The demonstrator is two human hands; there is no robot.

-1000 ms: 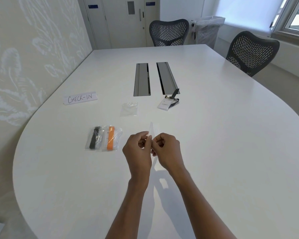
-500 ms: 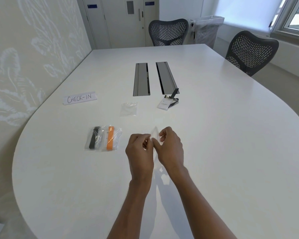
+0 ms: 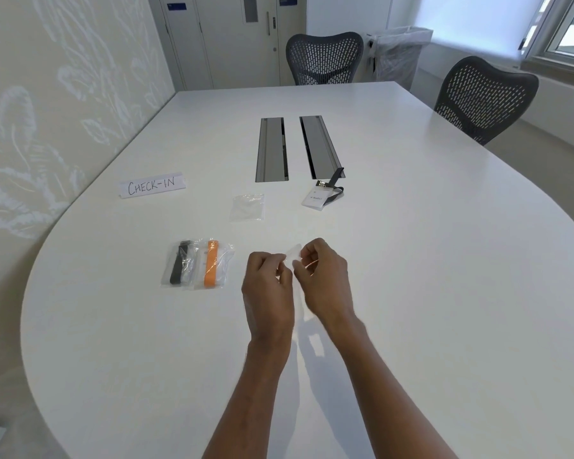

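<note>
Above the white table (image 3: 428, 293), my left hand (image 3: 269, 289) and my right hand (image 3: 323, 279) pinch a small clear plastic sleeve (image 3: 294, 256) between their fingertips. Most of the sleeve is hidden by my fingers; only its top edge shows between the hands. To the left on the table lie two clear bags, one with a black band (image 3: 179, 266) and one with an orange band (image 3: 211, 267). An empty clear bag (image 3: 247, 207) lies farther back, and a white name badge with a dark lanyard (image 3: 314, 199) to its right.
A paper sign reading CHECK-IN (image 3: 151, 187) stands at the left. Two metal cable hatches (image 3: 270, 149) are set in the table's middle. Two dark mesh chairs (image 3: 323, 58) stand at the far end and right side. A wall runs along the left.
The sleeve stood upright above my fingers a second ago; it now sits lower and tilted between them. My hands have shifted slightly to the right.
</note>
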